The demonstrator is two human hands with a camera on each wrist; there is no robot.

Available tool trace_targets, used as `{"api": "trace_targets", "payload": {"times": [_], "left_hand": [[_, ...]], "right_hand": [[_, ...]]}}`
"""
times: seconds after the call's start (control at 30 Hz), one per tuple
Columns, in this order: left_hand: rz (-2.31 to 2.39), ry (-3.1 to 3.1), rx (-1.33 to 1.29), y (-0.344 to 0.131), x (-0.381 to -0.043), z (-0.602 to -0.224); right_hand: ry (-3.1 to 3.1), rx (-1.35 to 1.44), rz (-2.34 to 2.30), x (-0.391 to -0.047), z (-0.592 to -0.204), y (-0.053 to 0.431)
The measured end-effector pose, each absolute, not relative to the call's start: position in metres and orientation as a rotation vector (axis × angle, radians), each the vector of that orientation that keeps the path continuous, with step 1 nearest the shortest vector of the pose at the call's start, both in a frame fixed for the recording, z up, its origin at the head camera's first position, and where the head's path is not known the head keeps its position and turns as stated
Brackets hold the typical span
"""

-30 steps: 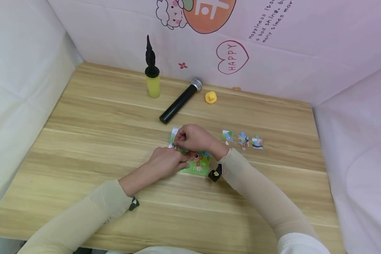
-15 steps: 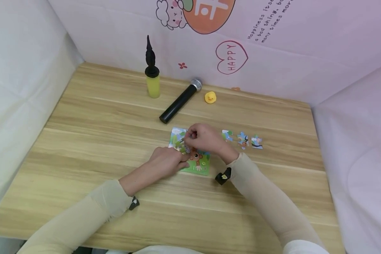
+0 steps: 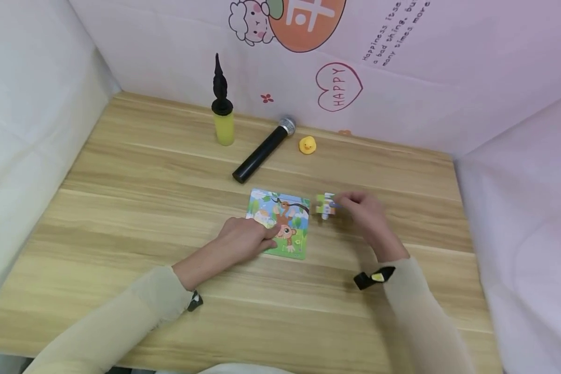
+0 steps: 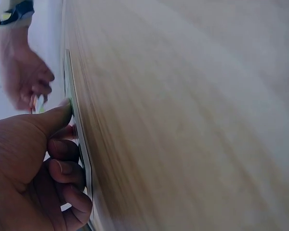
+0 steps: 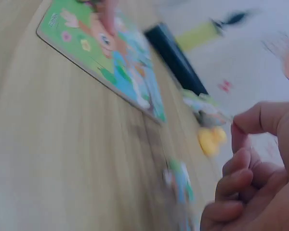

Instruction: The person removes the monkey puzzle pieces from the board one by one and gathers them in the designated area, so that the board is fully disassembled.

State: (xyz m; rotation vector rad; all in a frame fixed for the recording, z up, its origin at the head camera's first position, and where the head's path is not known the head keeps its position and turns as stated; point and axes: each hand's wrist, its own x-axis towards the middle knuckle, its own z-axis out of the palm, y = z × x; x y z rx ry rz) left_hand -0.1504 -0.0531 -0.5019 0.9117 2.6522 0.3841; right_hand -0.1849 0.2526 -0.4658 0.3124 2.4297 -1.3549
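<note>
A jigsaw puzzle point(image 3: 292, 221) with a monkey picture lies in its flat board on the wooden table. My left hand point(image 3: 240, 239) rests over the board's lower left part, thumb and index finger pressing on the picture. In the left wrist view its other fingers point(image 4: 67, 168) bend, with their tips against the board. Right of the board, my right hand point(image 3: 366, 215) pinches a puzzle piece point(image 5: 204, 108) between thumb and index finger, above the table. Below it in the right wrist view lie blurred loose pieces point(image 5: 180, 180); my hand partly hides them in the head view.
Behind the puzzle lies a black microphone point(image 3: 262, 153) with a silver head. A yellow hand pump point(image 3: 224, 127) with a black nozzle stands to its left, a small yellow rubber duck point(image 3: 307, 145) to its right. A printed white cloth point(image 3: 168, 52) closes off the back.
My right hand has moved right, off the puzzle, to the loose pieces, uncovering the upper part of the picture. My left hand has stayed on the board.
</note>
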Motion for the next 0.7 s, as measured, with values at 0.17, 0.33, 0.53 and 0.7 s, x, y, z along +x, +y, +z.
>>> {"api": "trace_targets", "payload": {"times": [0.17,0.33,0.53,0.7], "left_hand": [[0.397,2.643,0.912,-0.053,-0.153,-0.502],[0.404,2.631,0.906,-0.051,-0.154,-0.504],[0.41,2.64,0.898,-0.052,-0.153,-0.504],[0.402,2.646,0.895,-0.053,-0.153,-0.503]], "right_hand": [[2.455,0.423,-1.518,-0.153,-0.485,0.275],[2.559,0.385,-1.51,-0.139,-0.502,0.271],[2.792,0.327,-1.322,-0.14,-0.507,0.261],[2.919,0.298,-1.212,-0.139,-0.51,0.257]]}}
